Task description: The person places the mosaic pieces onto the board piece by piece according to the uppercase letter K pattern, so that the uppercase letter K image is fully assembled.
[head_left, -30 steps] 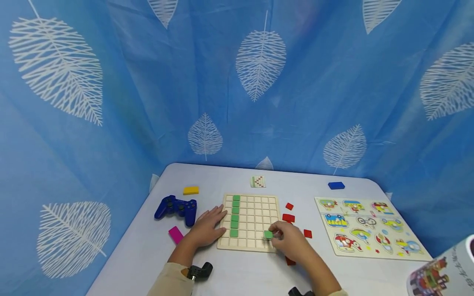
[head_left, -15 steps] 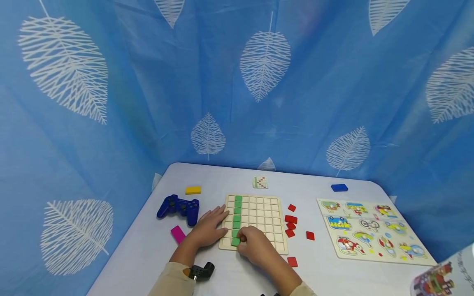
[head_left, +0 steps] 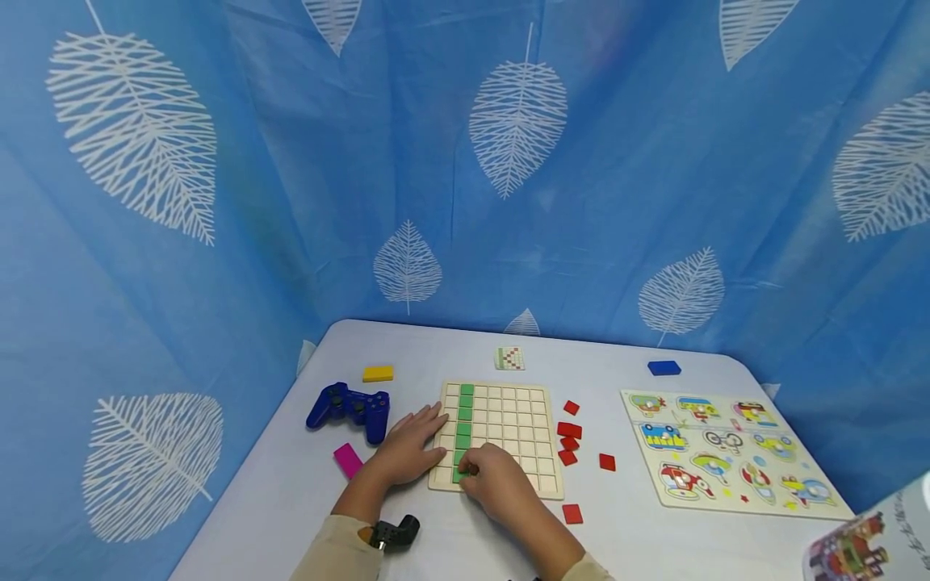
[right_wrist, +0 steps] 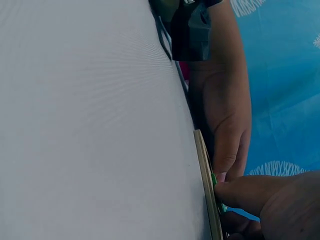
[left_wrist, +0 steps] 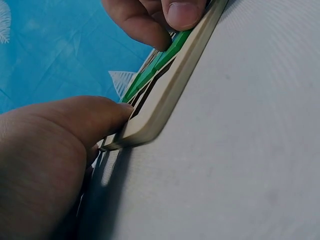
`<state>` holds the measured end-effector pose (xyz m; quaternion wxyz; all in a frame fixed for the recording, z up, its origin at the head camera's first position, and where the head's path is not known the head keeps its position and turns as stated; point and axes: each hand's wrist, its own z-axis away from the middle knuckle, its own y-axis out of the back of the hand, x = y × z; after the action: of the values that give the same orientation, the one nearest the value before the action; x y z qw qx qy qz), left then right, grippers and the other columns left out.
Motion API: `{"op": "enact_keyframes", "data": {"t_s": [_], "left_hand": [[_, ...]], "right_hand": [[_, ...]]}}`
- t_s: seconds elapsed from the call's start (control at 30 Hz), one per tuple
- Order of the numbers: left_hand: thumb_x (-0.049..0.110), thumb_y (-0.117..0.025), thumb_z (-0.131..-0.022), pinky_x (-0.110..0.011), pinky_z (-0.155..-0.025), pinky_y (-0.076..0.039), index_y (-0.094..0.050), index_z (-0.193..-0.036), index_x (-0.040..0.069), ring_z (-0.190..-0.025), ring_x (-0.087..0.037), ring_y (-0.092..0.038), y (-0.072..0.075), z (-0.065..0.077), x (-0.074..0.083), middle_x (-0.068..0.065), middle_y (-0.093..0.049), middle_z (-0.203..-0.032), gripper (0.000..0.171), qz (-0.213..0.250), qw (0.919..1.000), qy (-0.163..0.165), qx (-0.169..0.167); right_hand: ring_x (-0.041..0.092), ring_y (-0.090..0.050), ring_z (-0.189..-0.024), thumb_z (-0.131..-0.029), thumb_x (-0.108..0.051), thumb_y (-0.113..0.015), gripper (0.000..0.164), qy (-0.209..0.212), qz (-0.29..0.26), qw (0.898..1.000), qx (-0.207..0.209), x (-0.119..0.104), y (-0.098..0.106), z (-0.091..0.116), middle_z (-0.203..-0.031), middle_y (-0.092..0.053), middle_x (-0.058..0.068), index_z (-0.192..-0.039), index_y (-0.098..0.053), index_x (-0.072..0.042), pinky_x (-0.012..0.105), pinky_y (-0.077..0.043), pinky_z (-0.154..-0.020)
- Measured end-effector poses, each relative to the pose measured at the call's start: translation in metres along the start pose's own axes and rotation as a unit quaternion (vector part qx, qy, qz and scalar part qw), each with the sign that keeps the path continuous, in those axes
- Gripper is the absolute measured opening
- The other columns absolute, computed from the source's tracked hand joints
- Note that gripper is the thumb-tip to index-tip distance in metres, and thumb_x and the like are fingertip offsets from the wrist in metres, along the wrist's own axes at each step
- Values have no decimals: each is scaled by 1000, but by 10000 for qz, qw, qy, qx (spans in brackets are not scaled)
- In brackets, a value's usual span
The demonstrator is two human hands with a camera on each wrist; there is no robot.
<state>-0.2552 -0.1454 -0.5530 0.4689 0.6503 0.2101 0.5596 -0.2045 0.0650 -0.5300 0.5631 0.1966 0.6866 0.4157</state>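
Note:
A square wooden grid board (head_left: 510, 432) lies on the white table, with green tiles (head_left: 462, 436) in one column near its left side. My left hand (head_left: 408, 452) rests at the board's left edge, fingers extended; its thumb touches the rim in the left wrist view. At the near end of the green column, my right hand (head_left: 497, 482) has its thumb and curled fingers on a green tile (head_left: 457, 475), partly hidden by them. The left wrist view shows those fingertips on the green tile (left_wrist: 176, 44) just above the board's near rim.
Several red tiles (head_left: 570, 430) lie right of the board. Behind it is a small pattern card (head_left: 509, 358). A blue game controller (head_left: 350, 410), pink block (head_left: 348, 460) and yellow block (head_left: 378, 374) are left. Rightward lie a blue block (head_left: 664, 368), picture puzzle (head_left: 726, 464) and printed cup (head_left: 850, 549).
My right hand has carried a green tile from the board's right side leftward to the near end of the green column. In the last half second it has barely shifted. My left hand stays put.

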Motion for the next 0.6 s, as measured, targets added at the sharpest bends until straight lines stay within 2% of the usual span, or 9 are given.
{"op": "enact_keyframes", "data": {"t_s": [0.13,0.27,0.4,0.5,0.6], "left_hand": [[37,-64,-102,-53,-131,-18,-46,-159,17,-161,-28,-23,-1,-1,0,-3,-29,-173,64,-23,10000,18,-2],[37,-64,-102,-52,-132,-17,-46,-160,18,-162,-27,-22,-1,-3,0,-3,-28,-173,64,11,10000,6,-5],[38,-64,-102,-52,-132,-16,-44,-161,19,-162,-27,-21,-2,-4,-1,-2,-27,-174,65,2,10000,51,-18],[38,-64,-102,-51,-132,-16,-44,-161,20,-162,-26,-21,-2,-3,-1,0,-27,-174,65,-5,9999,130,-23],[37,-65,-101,-53,-132,-16,-45,-160,19,-162,-26,-21,-3,-3,0,-1,-28,-173,65,10,9999,115,-18]], "right_hand": [[7,-54,-78,-88,-18,-81,8,-50,-370,9993,-36,9,8,-1,-88,-61,-10,-95,-78,-20,25,-48,-67],[11,-59,-86,-92,-18,-79,14,-452,-653,9958,465,38,36,-3,-96,-66,-6,-105,-77,-17,29,-53,-74],[20,-61,-93,-93,-16,-77,21,-1216,-347,9860,1090,81,71,-7,-103,-67,4,-113,-74,-11,39,-55,-81],[29,-57,-105,-92,-19,-78,29,-1709,-6,9786,1149,109,86,-10,-116,-66,13,-119,-73,-8,44,-54,-87],[36,-52,-115,-92,-23,-79,35,-2006,83,9745,1003,127,92,-9,-129,-63,19,-123,-73,-8,47,-54,-91]]}}
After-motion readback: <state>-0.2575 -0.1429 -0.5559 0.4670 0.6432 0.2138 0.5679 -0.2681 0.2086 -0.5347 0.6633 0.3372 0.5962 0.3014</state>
